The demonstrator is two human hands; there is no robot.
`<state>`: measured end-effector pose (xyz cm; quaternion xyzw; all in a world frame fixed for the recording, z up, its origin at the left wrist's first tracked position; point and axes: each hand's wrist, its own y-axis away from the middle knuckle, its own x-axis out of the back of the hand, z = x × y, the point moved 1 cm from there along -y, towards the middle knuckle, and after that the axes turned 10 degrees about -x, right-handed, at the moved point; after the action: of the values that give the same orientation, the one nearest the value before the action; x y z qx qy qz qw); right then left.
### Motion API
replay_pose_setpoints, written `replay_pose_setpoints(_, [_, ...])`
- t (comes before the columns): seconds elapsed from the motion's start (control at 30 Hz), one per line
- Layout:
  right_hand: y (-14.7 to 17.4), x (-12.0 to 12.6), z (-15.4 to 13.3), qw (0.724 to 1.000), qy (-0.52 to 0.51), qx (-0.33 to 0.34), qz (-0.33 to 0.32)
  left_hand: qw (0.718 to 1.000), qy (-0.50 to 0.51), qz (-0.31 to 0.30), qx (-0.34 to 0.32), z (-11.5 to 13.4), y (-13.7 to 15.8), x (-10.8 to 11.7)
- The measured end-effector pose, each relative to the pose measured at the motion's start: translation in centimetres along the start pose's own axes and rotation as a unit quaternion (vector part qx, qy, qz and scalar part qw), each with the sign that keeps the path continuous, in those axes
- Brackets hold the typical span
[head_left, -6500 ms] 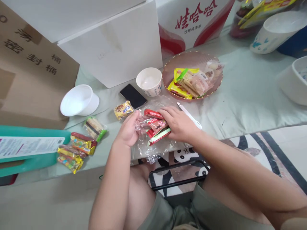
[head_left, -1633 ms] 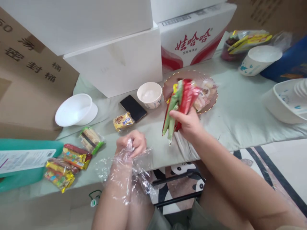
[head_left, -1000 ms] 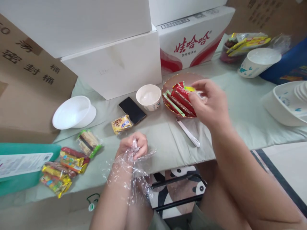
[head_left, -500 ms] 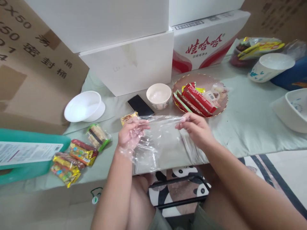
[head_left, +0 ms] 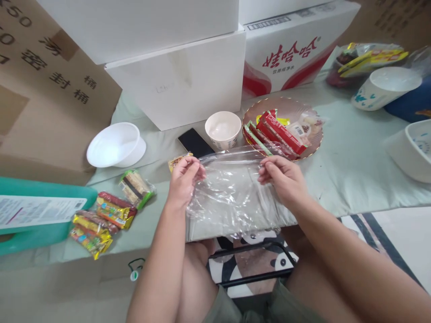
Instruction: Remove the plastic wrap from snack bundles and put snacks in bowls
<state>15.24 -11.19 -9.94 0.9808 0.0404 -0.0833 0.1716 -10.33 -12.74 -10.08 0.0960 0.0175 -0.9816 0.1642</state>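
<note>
A clear plastic film (head_left: pixel 232 193), thin and crinkled like a cover or bag, is stretched between my two hands over the table's front edge. My left hand (head_left: pixel 184 177) pinches its left upper edge. My right hand (head_left: pixel 283 179) pinches the right upper edge. Just behind my left hand lies a small yellow snack packet (head_left: pixel 175 162), partly hidden by the fingers. A black phone (head_left: pixel 195 142) and a small patterned bowl (head_left: pixel 222 129) are beyond the film. Past my right hand, a round gold-rimmed plate (head_left: pixel 314 150) holds red snack packets (head_left: pixel 281 132).
A white bowl (head_left: pixel 114 146) stands tilted at left, near wrapped snacks (head_left: pixel 116 210) and a green container (head_left: pixel 40 237). White boxes (head_left: pixel 182 85) and a printed water carton (head_left: pixel 289 58) line the back. A patterned paper cup (head_left: pixel 380 92) and a white tub (head_left: pixel 412 150) are at right.
The film is spread wider and hangs more evenly between my hands. It has come off around my left hand, which now pinches its edge. My right hand has shifted slightly right.
</note>
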Motion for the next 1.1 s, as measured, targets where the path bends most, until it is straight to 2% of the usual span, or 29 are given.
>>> replay_pose_setpoints(0.13, [-0.3,1.3,-0.7,0.998,-0.052,0.014,0.042,0.999,0.020,0.022,-0.019,0.0,-0.5,0.4])
replay_pose_setpoints(0.2, [-0.4,1.9,-1.0,0.997,-0.057,0.007,0.048,0.999,0.047,0.012,-0.022,0.0,-0.4,0.6])
replay_pose_setpoints(0.23, [-0.5,2.1,-1.0,0.997,-0.053,0.003,0.052,0.998,0.062,-0.009,-0.025,0.0,-0.3,0.5])
replay_pose_setpoints(0.3, [-0.5,2.2,-1.1,0.997,-0.052,0.000,0.063,0.993,0.079,-0.088,-0.023,-0.2,0.1,0.3])
replay_pose_setpoints(0.37, [-0.5,2.1,-1.1,0.996,-0.053,0.000,0.069,0.984,0.048,-0.170,-0.011,-0.5,0.6,-0.1])
replay_pose_setpoints(0.43, [-0.5,1.9,-1.0,0.996,-0.047,-0.003,0.076,0.982,-0.024,-0.187,-0.004,-0.9,0.8,-0.4])
replay_pose_setpoints(0.53, [-0.6,1.7,-1.0,0.996,-0.027,-0.009,0.087,0.990,-0.101,-0.102,-0.008,-1.2,0.6,-0.6])
replay_pose_setpoints(0.67, [-0.5,1.6,-1.0,0.996,0.016,0.011,0.088,0.995,-0.078,0.002,-0.061,-0.7,0.3,-0.4])
replay_pose_setpoints(0.8, [-0.6,1.7,-0.9,0.997,0.041,0.015,0.070,0.993,-0.050,0.053,-0.094,-0.2,0.3,-0.1])
replay_pose_setpoints(0.9, [-0.8,1.8,-0.7,0.999,0.000,0.009,0.053,0.998,0.002,0.025,-0.056,0.1,0.4,0.1])
replay_pose_setpoints(0.97, [-0.9,1.9,-0.7,0.999,-0.015,0.001,0.045,0.999,0.031,-0.035,0.007,0.3,0.4,0.2])
replay_pose_setpoints(1.03, [-0.9,1.8,-0.6,0.999,-0.007,-0.001,0.037,0.989,0.033,-0.106,0.095,0.4,0.6,0.3])
replay_pose_setpoints(1.1, [-0.9,1.7,-0.5,0.999,0.007,0.000,0.032,0.977,0.028,-0.147,0.149,0.6,0.8,0.3])
